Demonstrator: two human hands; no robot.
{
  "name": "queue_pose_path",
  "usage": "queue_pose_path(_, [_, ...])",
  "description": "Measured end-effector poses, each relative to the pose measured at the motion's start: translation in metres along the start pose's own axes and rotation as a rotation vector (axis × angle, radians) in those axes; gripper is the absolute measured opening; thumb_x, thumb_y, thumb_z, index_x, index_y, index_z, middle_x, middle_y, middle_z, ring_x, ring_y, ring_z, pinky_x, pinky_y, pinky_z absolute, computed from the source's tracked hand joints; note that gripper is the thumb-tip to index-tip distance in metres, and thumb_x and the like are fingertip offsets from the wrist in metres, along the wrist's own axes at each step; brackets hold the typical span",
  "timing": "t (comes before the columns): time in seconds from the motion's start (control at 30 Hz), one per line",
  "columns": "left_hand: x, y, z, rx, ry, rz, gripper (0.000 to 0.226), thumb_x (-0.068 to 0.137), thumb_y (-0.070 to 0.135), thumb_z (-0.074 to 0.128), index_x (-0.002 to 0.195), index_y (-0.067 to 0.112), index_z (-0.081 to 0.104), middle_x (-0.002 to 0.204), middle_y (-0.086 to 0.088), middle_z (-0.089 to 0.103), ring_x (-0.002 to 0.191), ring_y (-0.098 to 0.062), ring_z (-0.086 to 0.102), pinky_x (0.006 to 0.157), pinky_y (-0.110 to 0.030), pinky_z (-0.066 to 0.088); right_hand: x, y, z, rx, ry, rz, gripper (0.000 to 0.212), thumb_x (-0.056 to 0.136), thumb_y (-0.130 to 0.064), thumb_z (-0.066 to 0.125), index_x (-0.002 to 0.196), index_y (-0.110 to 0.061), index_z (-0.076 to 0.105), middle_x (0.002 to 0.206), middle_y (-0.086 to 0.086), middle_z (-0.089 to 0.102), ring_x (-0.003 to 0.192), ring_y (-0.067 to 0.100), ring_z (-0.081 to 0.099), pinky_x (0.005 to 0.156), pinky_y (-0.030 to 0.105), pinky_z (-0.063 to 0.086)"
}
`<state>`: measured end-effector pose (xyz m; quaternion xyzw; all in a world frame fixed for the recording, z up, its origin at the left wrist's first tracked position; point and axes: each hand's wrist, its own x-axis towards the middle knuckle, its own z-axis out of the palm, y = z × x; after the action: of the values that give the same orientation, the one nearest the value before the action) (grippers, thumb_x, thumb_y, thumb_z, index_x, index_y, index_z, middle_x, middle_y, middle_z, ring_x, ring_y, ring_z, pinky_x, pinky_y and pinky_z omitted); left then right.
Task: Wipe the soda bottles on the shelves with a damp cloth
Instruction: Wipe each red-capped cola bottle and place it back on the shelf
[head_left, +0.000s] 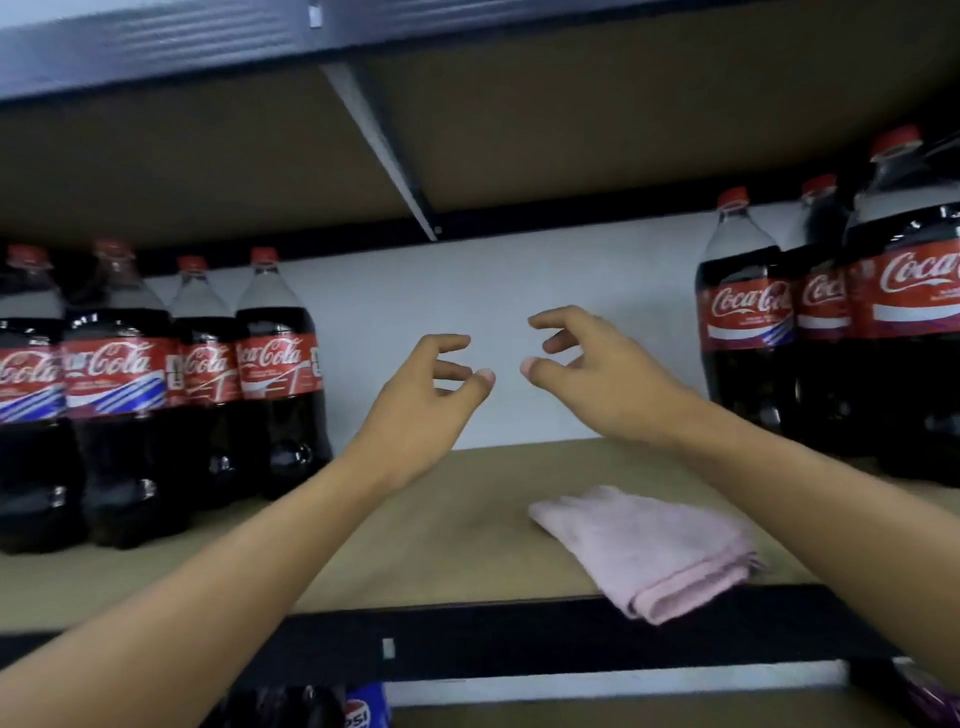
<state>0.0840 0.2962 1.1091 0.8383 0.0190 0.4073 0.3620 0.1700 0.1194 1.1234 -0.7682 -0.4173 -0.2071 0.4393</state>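
Observation:
Several cola bottles with red labels and red caps (275, 364) stand in a group at the left of the shelf (467, 499). Three more cola bottles (748, 317) stand at the right. A folded pink cloth (654, 545) lies near the shelf's front edge, right of centre. My left hand (426, 384) and my right hand (587, 369) are raised side by side over the gap between the two groups. Their fingers are loosely curled and hold nothing. The cloth lies below my right forearm, untouched.
A white wall backs the shelf. The board of the shelf above (467, 130), with a metal brace (384, 150), hangs close overhead. A black front rail (519, 639) edges the shelf. Below it a Pepsi bottle label (363, 712) shows on the lower shelf.

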Motion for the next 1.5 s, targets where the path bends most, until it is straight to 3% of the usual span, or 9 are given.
queue_pose_path(0.23, [-0.016,-0.081,-0.116,0.012,0.196,-0.037,0.034,0.100,0.039,0.064,0.132,0.037,0.052,0.123,0.012,0.061,0.107,-0.002,0.060,0.075,-0.016,0.043,0.031,-0.084,0.113,0.172,-0.208,0.055,0.042,0.099,-0.043,0.060,0.140,-0.037,0.050,0.119,-0.009,0.060,0.106,0.012,0.063,0.101,0.039,0.052])
queue_pose_path(0.4, [-0.005,-0.137,-0.158,0.107,0.242,-0.092,0.041,0.098,0.033,0.067,0.136,0.025,0.051,0.134,0.000,0.055,0.119,-0.016,0.058,0.104,-0.038,0.050,0.059,-0.121,0.184,0.227,-0.269,0.125,0.042,0.102,-0.032,0.059,0.142,-0.028,0.045,0.115,0.002,0.064,0.103,0.020,0.065,0.093,0.041,0.057])
queue_pose_path(0.5, [0.006,-0.149,-0.164,0.161,0.154,-0.133,0.058,0.099,0.031,0.064,0.149,0.021,0.037,0.150,-0.009,0.041,0.133,-0.026,0.049,0.114,-0.035,0.039,0.077,-0.123,0.220,0.233,-0.252,0.134,0.054,0.101,-0.022,0.059,0.150,-0.027,0.036,0.115,0.005,0.064,0.093,0.015,0.063,0.084,0.037,0.056])
queue_pose_path(0.67, [0.028,-0.155,-0.162,0.201,0.018,-0.207,0.082,0.102,0.019,0.058,0.163,0.024,0.003,0.161,-0.019,0.025,0.138,-0.035,0.043,0.111,-0.038,0.036,0.099,-0.111,0.246,0.215,-0.285,0.184,0.088,0.099,-0.013,0.060,0.163,-0.034,0.002,0.152,0.014,0.043,0.133,0.031,0.049,0.103,0.043,0.048])
queue_pose_path(0.83, [0.037,-0.162,-0.153,0.165,0.031,-0.275,0.084,0.101,0.012,0.058,0.162,0.024,0.002,0.159,-0.021,0.018,0.137,-0.039,0.043,0.113,-0.042,0.038,0.101,-0.100,0.257,0.307,-0.344,0.182,0.086,0.102,-0.005,0.056,0.161,-0.038,0.004,0.148,0.005,0.050,0.117,0.022,0.056,0.064,0.017,0.046])
queue_pose_path(0.93, [0.038,-0.165,-0.150,0.114,0.052,-0.283,0.081,0.100,0.010,0.060,0.160,0.024,0.008,0.157,-0.021,0.020,0.135,-0.038,0.044,0.104,-0.034,0.038,0.099,-0.099,0.258,0.344,-0.325,0.156,0.080,0.101,-0.004,0.057,0.159,-0.039,0.014,0.132,0.002,0.055,0.110,0.020,0.059,0.052,0.011,0.044])
queue_pose_path(1.13, [0.029,-0.161,-0.150,0.092,0.054,-0.231,0.085,0.102,0.014,0.058,0.163,0.034,0.003,0.155,-0.019,0.020,0.124,-0.033,0.048,0.096,-0.028,0.032,0.085,-0.100,0.242,0.344,-0.280,0.112,0.074,0.101,-0.005,0.059,0.158,-0.033,0.021,0.124,-0.005,0.048,0.113,0.016,0.051,0.071,0.018,0.043])
queue_pose_path(1.4, [0.006,-0.132,-0.133,-0.008,0.007,-0.110,0.083,0.101,0.014,0.058,0.161,0.041,0.008,0.134,0.001,0.056,0.094,-0.007,0.062,0.069,-0.018,0.045,0.049,-0.092,0.198,0.242,-0.229,0.105,0.078,0.103,-0.021,0.058,0.160,-0.043,0.009,0.141,0.008,0.058,0.126,0.029,0.059,0.096,0.037,0.049])
queue_pose_path(1.5, [-0.010,-0.114,-0.124,-0.083,0.025,-0.074,0.077,0.103,0.015,0.058,0.159,0.043,0.014,0.131,-0.002,0.058,0.095,-0.004,0.062,0.068,-0.015,0.043,0.032,-0.091,0.173,0.241,-0.223,0.109,0.078,0.104,-0.023,0.058,0.159,-0.048,0.008,0.142,0.005,0.058,0.124,0.025,0.060,0.092,0.032,0.050])
